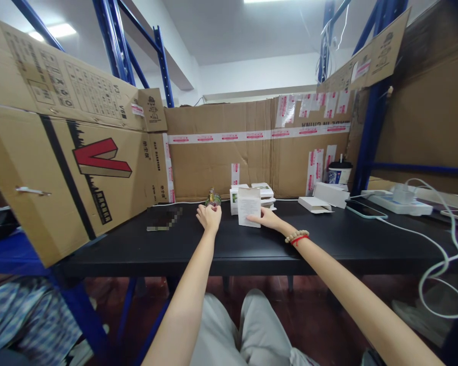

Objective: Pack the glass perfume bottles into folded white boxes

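Observation:
Both my arms reach forward over a black table point(252, 244). My left hand point(209, 217) is closed round a small glass bottle point(212, 198) with a greenish tint and a gold cap, which pokes up behind the fingers. My right hand point(266, 218) grips a small white carton point(249, 207) and holds it upright on the table, just right of the bottle. A beaded bracelet and a red cord sit on my right wrist.
More white cartons point(262, 192) are stacked behind the hands. Flat white boxes point(320, 201), a phone point(364, 209), a power strip point(399, 203) with white cables and a cup point(339, 173) lie to the right. Cardboard walls point(221, 157) enclose the table.

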A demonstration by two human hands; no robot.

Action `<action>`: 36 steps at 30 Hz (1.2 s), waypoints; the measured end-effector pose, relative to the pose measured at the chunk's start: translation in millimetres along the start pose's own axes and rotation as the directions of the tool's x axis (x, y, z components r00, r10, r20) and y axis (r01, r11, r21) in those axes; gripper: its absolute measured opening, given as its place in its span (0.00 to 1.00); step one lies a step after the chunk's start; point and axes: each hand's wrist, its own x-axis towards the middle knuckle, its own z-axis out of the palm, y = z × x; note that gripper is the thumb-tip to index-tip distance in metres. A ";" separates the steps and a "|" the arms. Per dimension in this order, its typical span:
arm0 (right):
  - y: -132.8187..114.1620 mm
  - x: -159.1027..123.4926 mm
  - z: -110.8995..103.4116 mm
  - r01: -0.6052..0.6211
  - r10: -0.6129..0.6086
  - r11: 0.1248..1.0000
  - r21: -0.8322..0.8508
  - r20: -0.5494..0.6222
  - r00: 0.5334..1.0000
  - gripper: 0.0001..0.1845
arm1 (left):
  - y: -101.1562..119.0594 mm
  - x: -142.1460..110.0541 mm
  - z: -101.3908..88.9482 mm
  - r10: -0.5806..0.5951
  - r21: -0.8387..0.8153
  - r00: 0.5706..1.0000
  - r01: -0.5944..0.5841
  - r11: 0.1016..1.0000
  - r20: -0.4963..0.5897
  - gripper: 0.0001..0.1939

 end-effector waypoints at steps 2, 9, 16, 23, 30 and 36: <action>-0.5 -0.2 0.1 -0.005 0.005 1.000 -0.014 -0.003 1.000 0.23 | 0.6 0.0 -1.7 -0.013 0.002 1.000 0.013 1.000 -0.022 0.09; -7.3 -2.9 2.4 -0.020 0.020 1.000 -0.019 -0.011 1.000 0.21 | -6.0 3.2 3.1 -0.070 -0.174 0.986 0.097 0.980 0.153 0.23; -6.7 0.6 1.6 0.126 -0.128 0.992 -0.024 -0.193 0.973 0.24 | -5.2 5.7 -2.0 -0.104 -0.182 0.972 0.143 0.973 0.210 0.16; -4.6 3.1 -4.3 0.100 -0.227 0.942 -0.319 -0.389 0.893 0.18 | 6.2 -1.4 -12.6 0.022 -0.129 0.961 0.014 0.991 0.274 0.13; -4.2 2.0 -5.2 0.072 -0.221 0.927 -0.368 -0.381 0.898 0.18 | 5.2 1.1 -9.6 0.023 -0.146 0.987 0.001 0.989 0.158 0.19; -6.5 -0.2 -5.2 0.086 -0.245 0.909 -0.408 -0.358 0.901 0.17 | -48.5 24.9 -21.2 0.065 0.242 0.991 -0.035 0.970 -0.115 0.23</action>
